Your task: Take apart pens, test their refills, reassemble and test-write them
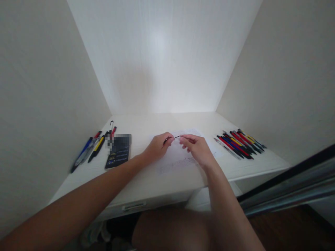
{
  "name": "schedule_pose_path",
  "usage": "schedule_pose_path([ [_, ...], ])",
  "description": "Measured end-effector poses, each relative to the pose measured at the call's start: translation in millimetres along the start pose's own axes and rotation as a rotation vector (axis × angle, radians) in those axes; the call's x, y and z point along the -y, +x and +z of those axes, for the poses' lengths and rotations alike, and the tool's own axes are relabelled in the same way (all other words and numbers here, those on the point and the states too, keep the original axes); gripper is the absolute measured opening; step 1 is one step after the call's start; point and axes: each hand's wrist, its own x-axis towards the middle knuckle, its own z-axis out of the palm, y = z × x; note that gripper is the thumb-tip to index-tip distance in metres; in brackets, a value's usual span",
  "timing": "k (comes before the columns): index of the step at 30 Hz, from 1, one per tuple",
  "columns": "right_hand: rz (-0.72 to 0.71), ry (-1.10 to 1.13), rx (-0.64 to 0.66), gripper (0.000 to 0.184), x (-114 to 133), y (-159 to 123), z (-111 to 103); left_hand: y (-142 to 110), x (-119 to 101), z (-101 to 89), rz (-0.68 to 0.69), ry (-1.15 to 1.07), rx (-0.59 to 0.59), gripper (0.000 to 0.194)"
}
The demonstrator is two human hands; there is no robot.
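Note:
Over the middle of the desk, my left hand point(160, 144) and my right hand point(195, 144) are close together, fingertips pinched. A thin dark stick, like a pen refill point(177, 136), spans the small gap between them, one end in each hand. A dark bit also shows between the left thumb and forefinger; the fingers cover most of it. Beneath both hands lies a sheet of paper point(174, 158) with faint handwriting on it.
To the right lies a row of several pens point(237, 143) in red, black, yellow and blue. More pens point(97, 146) are spread along the left wall, beside a dark phone point(119, 153). White panels enclose the desk point(146, 188) at the back and sides.

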Motion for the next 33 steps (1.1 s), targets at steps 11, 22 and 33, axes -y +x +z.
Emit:
schedule_pose_path([
  [11,0.124,0.491,-0.169,0.027,-16.4,12.3,14.0,1.6,13.1,8.3,-0.068,0.035,0.115,0.021],
  [22,-0.043,0.193,-0.36,0.023,-29.4,24.5,-17.0,-2.0,17.0,14.9,0.102,0.234,0.152,0.03],
  [33,-0.003,0.332,-0.599,0.027,-40.5,37.9,-28.6,35.0,-1.6,17.8,0.135,0.226,0.239,0.023],
])
